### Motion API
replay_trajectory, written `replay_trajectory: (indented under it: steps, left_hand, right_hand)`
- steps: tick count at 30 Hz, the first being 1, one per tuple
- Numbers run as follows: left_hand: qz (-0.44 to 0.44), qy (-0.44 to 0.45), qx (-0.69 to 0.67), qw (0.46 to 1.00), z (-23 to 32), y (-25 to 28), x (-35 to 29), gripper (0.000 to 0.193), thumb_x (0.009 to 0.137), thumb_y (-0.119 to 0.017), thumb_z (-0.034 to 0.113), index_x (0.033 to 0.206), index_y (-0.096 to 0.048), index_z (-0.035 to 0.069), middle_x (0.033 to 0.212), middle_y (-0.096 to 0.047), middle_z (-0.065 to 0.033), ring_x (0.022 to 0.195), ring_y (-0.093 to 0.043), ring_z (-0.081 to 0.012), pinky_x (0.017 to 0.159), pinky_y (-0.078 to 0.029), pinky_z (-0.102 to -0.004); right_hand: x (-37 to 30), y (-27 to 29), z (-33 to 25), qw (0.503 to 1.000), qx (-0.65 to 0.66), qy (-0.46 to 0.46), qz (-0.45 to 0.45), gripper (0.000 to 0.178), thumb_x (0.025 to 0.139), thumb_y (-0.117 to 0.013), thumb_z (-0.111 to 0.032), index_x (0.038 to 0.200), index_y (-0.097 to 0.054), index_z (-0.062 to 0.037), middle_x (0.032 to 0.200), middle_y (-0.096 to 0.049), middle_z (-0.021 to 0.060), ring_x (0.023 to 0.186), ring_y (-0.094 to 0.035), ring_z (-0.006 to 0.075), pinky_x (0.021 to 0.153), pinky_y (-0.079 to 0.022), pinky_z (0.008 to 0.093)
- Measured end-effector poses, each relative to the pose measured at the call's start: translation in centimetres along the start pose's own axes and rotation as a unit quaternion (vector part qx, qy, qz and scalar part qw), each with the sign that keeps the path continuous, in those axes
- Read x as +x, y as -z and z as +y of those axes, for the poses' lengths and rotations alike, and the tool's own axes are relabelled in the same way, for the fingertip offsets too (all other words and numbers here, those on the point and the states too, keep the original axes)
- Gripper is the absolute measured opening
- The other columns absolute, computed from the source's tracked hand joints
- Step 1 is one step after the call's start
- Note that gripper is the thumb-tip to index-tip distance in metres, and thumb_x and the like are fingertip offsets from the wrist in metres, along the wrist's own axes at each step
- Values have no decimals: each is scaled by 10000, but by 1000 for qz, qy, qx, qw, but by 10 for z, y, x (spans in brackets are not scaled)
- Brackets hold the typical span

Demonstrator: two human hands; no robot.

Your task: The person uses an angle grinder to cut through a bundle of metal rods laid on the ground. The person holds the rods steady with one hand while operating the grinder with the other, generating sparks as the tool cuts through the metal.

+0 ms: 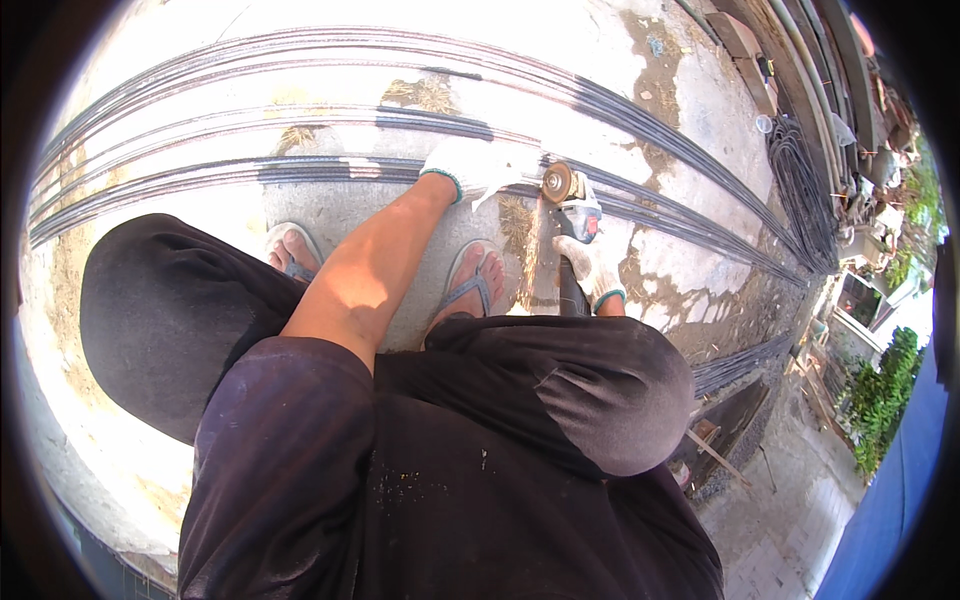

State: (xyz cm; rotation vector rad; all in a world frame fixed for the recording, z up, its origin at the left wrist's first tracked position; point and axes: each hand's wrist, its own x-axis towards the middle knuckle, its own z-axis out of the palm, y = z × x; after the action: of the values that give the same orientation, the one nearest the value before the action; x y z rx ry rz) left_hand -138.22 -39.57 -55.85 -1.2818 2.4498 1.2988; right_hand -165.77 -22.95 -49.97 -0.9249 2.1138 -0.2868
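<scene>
Long steel rebars [340,170] lie in a bundle across the ground in front of my feet. My left hand [460,168], in a white knit glove, is closed over these rebars; bright light washes out its fingers. To its right, my right hand [592,268], also gloved, grips the body of an angle grinder [580,218]. The grinder's round disc [559,183] is at the bars, and orange sparks [528,275] stream down toward me. My right forearm is mostly hidden behind my knee.
More rebar bundles [440,45] run farther out and converge at the right, beside a dark coil of bent bars [800,190]. My sandalled feet [468,285] stand close to the near bundle and the sparks. A blue sheet [890,480] hangs at the far right.
</scene>
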Motion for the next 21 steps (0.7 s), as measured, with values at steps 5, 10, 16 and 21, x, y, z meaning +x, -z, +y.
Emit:
replay_trajectory:
  steps: [5, 10, 16, 21]
  left_hand:
    - [15, 8, -11, 1000, -4, -3, -5, 580, 1076, -508, 653, 1259, -812, 195, 1224, -826, -108, 1123, -769, -348, 986, -591, -493]
    - [-15, 1, 17, 1000, 5, 6, -5, 532, 1111, -513, 615, 1307, -803, 214, 1215, -825, -61, 1104, -762, -300, 943, -594, -416]
    - [32, -7, 16, 999, -2, -4, -4, 547, 1088, -539, 628, 1235, -824, 184, 1188, -831, -93, 1073, -776, -324, 934, -605, -449]
    - [37, 2, 15, 999, -3, -3, -9, 564, 1075, -569, 646, 1195, -829, 161, 1160, -834, -107, 1058, -781, -336, 917, -609, -449]
  right_hand:
    - [-8, -5, -17, 1000, 12, -20, -4, 407, 832, -882, -247, 1093, -756, 40, 839, -735, 147, 596, -703, 273, 548, -579, 429]
    - [2, 1, 2, 994, -97, 45, 22, 494, 803, -897, -302, 1146, -783, 35, 921, -776, 139, 725, -716, 258, 683, -583, 422]
    - [-6, -2, -19, 996, -42, 69, 24, 459, 809, -895, -286, 1141, -789, 14, 916, -768, 119, 722, -696, 226, 671, -573, 408]
    - [-21, 2, -50, 990, 125, -37, -63, 426, 817, -893, -263, 1129, -783, 4, 900, -756, 115, 706, -687, 213, 642, -570, 407]
